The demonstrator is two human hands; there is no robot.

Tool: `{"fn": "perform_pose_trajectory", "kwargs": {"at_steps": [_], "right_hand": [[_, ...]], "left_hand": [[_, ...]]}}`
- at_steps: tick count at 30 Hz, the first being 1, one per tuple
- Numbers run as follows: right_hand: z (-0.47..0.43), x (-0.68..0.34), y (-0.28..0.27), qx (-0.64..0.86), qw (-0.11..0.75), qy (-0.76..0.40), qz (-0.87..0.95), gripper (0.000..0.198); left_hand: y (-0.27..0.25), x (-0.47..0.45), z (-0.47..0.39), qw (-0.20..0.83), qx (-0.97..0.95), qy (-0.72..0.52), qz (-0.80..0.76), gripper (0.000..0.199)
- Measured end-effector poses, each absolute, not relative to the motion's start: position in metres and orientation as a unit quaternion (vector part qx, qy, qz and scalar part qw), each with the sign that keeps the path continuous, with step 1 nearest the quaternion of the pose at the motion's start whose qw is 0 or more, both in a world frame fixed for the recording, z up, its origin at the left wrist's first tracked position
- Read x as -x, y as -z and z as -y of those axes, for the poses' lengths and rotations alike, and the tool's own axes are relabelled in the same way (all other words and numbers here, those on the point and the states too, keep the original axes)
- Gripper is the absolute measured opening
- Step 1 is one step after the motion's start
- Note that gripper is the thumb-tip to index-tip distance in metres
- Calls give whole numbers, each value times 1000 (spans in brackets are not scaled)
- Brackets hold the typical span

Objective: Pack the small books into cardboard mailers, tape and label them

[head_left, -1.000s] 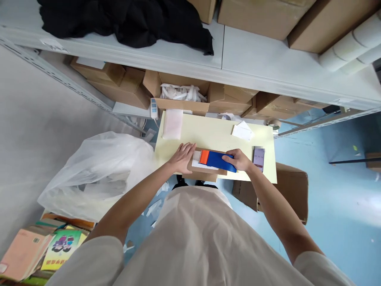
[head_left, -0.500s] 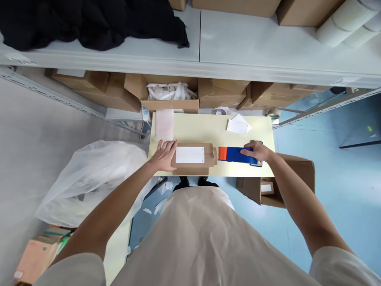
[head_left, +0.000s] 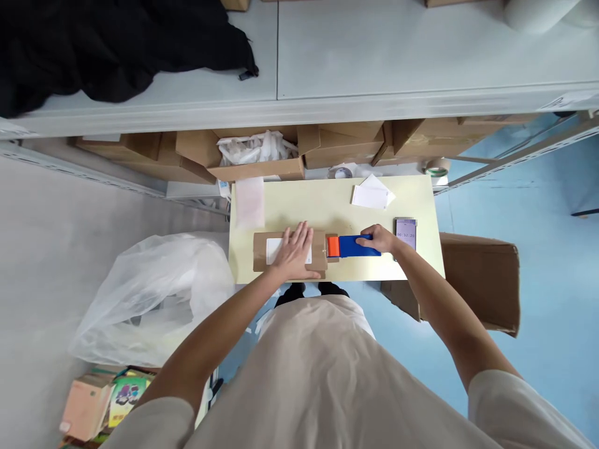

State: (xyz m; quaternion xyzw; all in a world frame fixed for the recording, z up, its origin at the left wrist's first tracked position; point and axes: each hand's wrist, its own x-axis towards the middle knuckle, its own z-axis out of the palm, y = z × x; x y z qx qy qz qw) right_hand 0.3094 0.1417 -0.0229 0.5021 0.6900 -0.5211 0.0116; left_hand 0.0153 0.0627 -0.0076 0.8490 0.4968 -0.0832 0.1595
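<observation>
A brown cardboard box point(head_left: 260, 254) with a white label point(head_left: 272, 251) lies on the pale yellow table point(head_left: 309, 202). My left hand point(head_left: 296, 254) rests flat on top of it, fingers stretched, covering part of the label. My right hand point(head_left: 380, 239) is wrapped round a blue tape dispenser point(head_left: 349, 246). The dispenser's orange head point(head_left: 332, 246) meets the right end of the box; whether tape is stuck there I cannot make out. Just right of my right hand lies a phone point(head_left: 405, 232) with a lit screen.
White papers point(head_left: 373, 193) and a pale pink sheet point(head_left: 249, 202) lie on the table. Behind are tape rolls point(head_left: 343, 173) and an open carton point(head_left: 257, 169) of white packets. A shelf point(head_left: 374, 103) overhangs. A plastic bag point(head_left: 154, 299) stands left, a large carton point(head_left: 482, 280) right.
My left hand has shifted from the box's left end onto its top. The tape dispenser has moved left up to the box, uncovering the phone. The view has shifted slightly.
</observation>
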Motion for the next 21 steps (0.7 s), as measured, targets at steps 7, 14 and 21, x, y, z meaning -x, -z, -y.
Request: {"fn": "perform_pose_trajectory", "kwargs": {"at_steps": [7, 14, 21], "right_hand": [[-142, -321, 31, -472, -11, 565, -676, 41], [-143, -378, 20, -487, 39, 520, -700, 44], [-133, -302, -16, -576, 212, 304, -728, 50]], "left_hand": [[5, -49, -71, 164, -864, 69, -472, 109], [3, -46, -70, 168, -860, 66, -476, 104], [-4, -55, -70, 154, -884, 86, -432, 62]]}}
